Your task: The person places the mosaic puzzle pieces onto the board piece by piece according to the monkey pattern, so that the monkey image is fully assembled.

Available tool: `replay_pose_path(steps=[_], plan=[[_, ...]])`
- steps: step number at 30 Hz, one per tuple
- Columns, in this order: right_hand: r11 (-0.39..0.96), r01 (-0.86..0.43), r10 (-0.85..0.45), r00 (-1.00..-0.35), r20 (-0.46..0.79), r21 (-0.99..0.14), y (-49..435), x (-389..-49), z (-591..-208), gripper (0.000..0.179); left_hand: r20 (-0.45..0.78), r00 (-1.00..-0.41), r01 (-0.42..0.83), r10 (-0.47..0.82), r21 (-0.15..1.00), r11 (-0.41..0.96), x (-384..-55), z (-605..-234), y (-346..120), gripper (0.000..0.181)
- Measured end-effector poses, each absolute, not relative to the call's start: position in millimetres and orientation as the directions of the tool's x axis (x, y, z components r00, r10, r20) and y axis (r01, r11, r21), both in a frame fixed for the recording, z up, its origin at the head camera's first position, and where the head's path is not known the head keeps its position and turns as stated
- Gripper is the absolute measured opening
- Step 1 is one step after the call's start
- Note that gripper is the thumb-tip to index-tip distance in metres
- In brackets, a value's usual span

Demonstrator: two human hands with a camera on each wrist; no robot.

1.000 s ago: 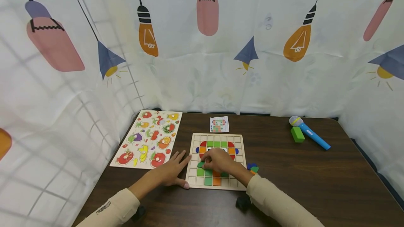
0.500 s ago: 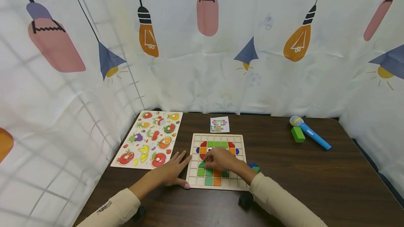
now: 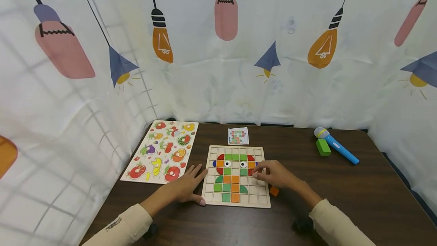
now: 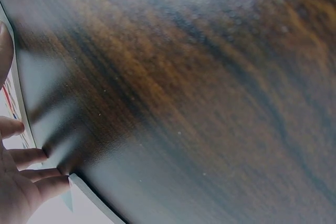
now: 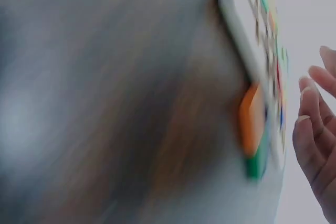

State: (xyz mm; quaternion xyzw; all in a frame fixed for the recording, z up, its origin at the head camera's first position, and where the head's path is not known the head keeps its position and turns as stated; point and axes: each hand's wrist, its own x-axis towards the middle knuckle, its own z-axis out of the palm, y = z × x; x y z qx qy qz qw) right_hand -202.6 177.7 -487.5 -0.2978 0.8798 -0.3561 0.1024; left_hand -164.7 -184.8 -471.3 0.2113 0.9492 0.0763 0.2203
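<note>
A wooden grid board point(image 3: 256, 200) lies on the table, filled partly with coloured square and rounded pieces that make a figure with two eye pieces. My left hand point(image 3: 186, 186) rests with spread fingers at the board's left edge, thumb by its lower corner. Over the board's right side hovers my right hand point(image 3: 274, 174), its fingers loosely bent with nothing between them; the right wrist view shows these fingers point(image 5: 310, 108) apart from the board. A green rounded piece point(image 3: 219, 179) sits in the grid's left part. Beside the right edge lie an orange piece point(image 3: 274, 191) and a green piece point(image 5: 254, 165).
A fruit puzzle board point(image 3: 160, 155) lies at the left, near my left hand. Behind the grid board is a small picture card point(image 3: 238, 136). A green block point(image 3: 323, 147) and a blue toy microphone point(image 3: 338, 147) lie at the back right. Printed curtains surround the table.
My right hand has let go of the green rounded piece in the grid's left part and moved right, to the board's right edge. The left hand has stayed in place.
</note>
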Motion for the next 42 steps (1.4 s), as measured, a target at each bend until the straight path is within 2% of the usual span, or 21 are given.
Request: replay_pose_path(steps=[5,11,18,28,42], plan=[[0.576,-0.464,-0.610,-0.792,0.025,-0.673,215,-187,-493,0.019,-0.388,-0.815,0.365,0.431,0.235,0.901,-163,-469,-184,0.107],[0.638,-0.455,-0.595,-0.803,-0.023,-0.621,233,-171,-497,0.029,-0.389,-0.816,0.356,0.428,0.244,0.902,-162,-469,-184,0.107],[0.672,-0.457,-0.573,-0.819,-0.018,-0.582,234,-165,-497,0.034,-0.383,-0.819,0.357,0.426,0.240,0.903,-163,-470,-184,0.107],[0.702,-0.402,-0.528,-0.848,-0.050,-0.588,233,-159,-493,0.035,-0.380,-0.816,0.365,0.435,0.244,0.898,-164,-471,-184,0.107],[0.661,-0.389,-0.576,-0.811,-0.103,-0.641,233,-153,-496,0.023,-0.376,-0.817,0.369,0.437,0.243,0.897,-163,-469,-183,0.107]])
